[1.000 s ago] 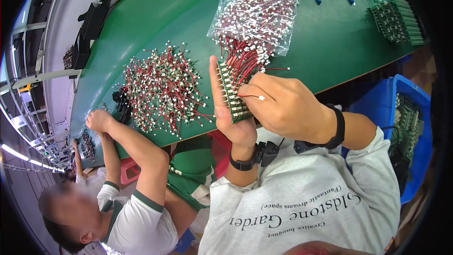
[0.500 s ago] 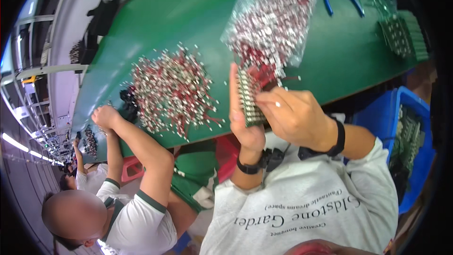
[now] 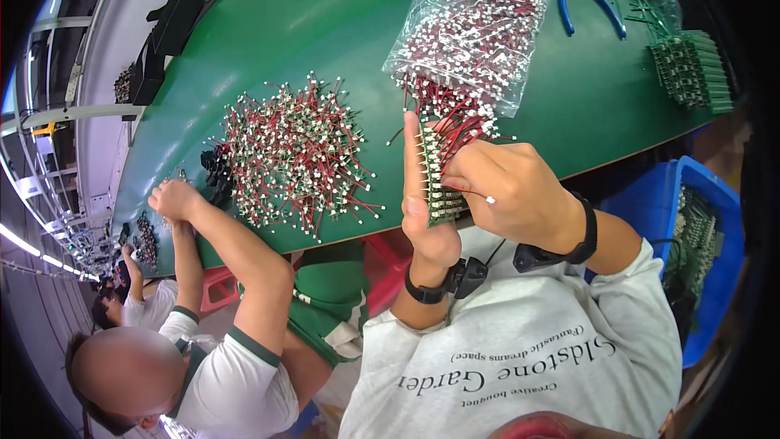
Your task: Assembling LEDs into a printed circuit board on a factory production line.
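Left hand (image 3: 431,236), fingers straight, grips a green rectangular circuit-board panel (image 3: 439,195); at its three o'clock, the right hand (image 3: 520,191) pinches a thin red white-plugged wire (image 3: 489,200). Five o'clock: grey fabric shirt (image 3: 528,309), dark lettering (image 3: 504,368).

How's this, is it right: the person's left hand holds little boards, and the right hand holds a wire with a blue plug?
Not quite: the plug is white, not blue; the head view shows it. The left hand holds little boards, the right hand a wire.

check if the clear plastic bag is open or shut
Open: red wires with white connectors stick out past the near edge of the clear plastic bag.
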### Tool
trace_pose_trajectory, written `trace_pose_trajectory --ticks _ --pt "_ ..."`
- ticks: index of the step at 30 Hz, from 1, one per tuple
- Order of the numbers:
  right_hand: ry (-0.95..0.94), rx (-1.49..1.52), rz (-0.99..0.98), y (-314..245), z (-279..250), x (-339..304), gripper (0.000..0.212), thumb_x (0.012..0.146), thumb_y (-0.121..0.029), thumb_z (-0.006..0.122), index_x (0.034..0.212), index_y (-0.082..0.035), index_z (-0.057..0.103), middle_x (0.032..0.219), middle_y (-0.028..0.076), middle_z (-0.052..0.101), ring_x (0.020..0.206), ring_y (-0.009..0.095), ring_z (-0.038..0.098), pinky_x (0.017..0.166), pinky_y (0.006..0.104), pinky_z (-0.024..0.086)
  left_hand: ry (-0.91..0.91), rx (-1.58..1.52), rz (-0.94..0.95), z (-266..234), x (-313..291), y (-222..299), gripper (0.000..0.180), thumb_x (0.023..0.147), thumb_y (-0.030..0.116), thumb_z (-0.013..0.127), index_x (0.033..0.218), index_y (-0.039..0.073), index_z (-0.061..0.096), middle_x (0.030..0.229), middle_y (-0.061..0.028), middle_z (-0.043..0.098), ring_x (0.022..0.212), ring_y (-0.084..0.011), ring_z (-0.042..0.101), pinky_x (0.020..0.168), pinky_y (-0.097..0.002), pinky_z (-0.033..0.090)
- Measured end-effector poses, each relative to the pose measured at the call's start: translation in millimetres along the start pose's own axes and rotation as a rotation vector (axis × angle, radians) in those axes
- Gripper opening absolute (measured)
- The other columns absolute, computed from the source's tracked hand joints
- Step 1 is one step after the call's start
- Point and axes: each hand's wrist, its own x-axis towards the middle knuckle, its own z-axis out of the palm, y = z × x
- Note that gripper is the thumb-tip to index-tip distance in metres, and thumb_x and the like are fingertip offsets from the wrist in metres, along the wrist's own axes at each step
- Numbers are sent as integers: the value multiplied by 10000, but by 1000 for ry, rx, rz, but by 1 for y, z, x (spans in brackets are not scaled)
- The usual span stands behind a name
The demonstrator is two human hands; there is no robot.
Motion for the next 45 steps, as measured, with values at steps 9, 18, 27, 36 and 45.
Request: trace_pose_trajectory --ticks 9,18,27,36,45 --pt "204 31 -273 -14 -2 13 215 723 21 742 918 9 651 775 95 639 587 249 599 522 352 486 97 -244 119 -25 5 8 942 880 584 415 1561 -3 131 1403 -274 460 1254 -372 508 1083 -496 392" --pt "-30 -180 -107 21 -14 28 170 764 -17 722 907 -34 632 834 89 621 729 285 638 623 352 512 386 -288 298 -80 -1 36 756 935 524 357 1409 -59 443 1410 -250 499 1264 -434 510 1084 -600 374" --pt "-309 -240 -142 22 7 38 162 851 -120 666 861 -45 523 837 89 582 715 286 613 569 384 475 363 -403 359 -99 -9 37 736 939 505 353 1424 -43 430 1415 -230 502 1262 -417 519 1091 -567 383" --pt "-294 -253 -206 38 23 40 163 812 -113 687 881 -46 555 916 83 548 785 272 609 590 390 493 401 -386 362 -95 -14 35 715 950 485 347 1444 -28 408 1427 -229 490 1275 -411 509 1095 -564 379" --pt "-355 -339 -279 55 63 63 128 787 -90 679 877 -66 591 891 67 538 839 258 587 638 386 512 391 -383 365 -92 -18 32 706 960 480 342 1464 -13 385 1436 -223 481 1282 -403 504 1093 -564 381"
